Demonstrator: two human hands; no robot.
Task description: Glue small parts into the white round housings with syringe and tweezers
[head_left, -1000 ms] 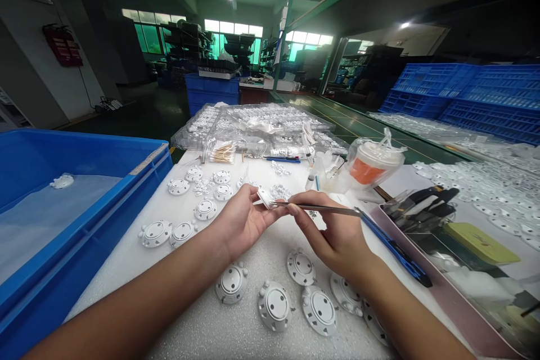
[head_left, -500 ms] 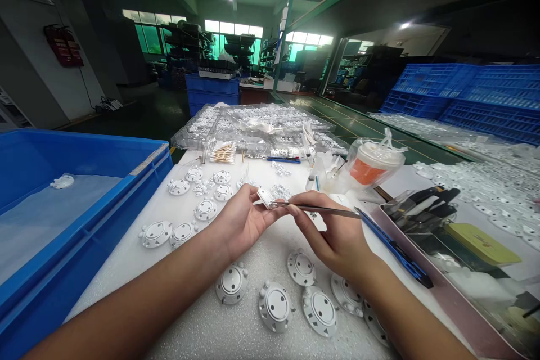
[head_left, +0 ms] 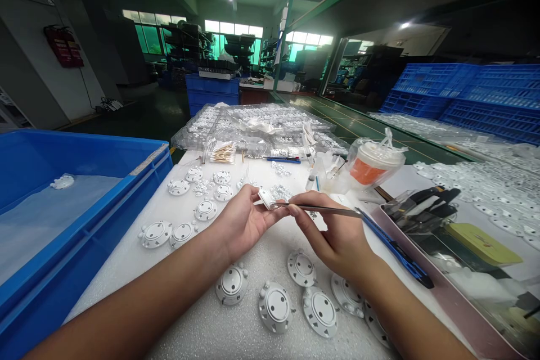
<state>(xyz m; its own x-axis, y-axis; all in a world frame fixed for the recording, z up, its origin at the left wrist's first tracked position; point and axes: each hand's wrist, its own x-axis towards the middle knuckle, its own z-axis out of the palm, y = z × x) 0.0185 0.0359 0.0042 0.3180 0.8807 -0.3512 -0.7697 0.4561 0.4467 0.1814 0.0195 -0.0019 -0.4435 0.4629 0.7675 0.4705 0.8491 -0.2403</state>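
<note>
the fingers of the left hand (head_left: pixel 247 219) were nearly together, pinching a small white piece (head_left: pixel 265 198) that tilted above the tabletop (head_left: pixel 202 332), in front of a heap of tiny white parts (head_left: pixel 279 191). the fingers of the right hand (head_left: pixel 331 225) were closed around a pair of tweezers (head_left: pixel 324 210), thumb underneath, with the slim tips pointing left and meeting the piece at its lower right edge (whether they gripped anything there was too small to tell).

judging by this, the step in hand was fine tweezer work on the held piece; the next move seemed to call for a steady left pinch and only a slight shift of the tips, since a slip could have knocked the piece loose.

nearest below the wrists lay white discs (head_left: pixel 276 306) with dark dots, resting apart on the tabletop, and more discs (head_left: pixel 206 210) stood beyond the left forearm. farther out were cotton swabs (head_left: pixel 223 152) and a bagged orange-and-white cup (head_left: pixel 368 170). right of the right hand, a blue-handled tool (head_left: pixel 399 256) lay alongside a pink tray (head_left: pixel 442 284); at far left stood a blue bin (head_left: pixel 84 149) with one white part (head_left: pixel 62 181) inside.
</note>
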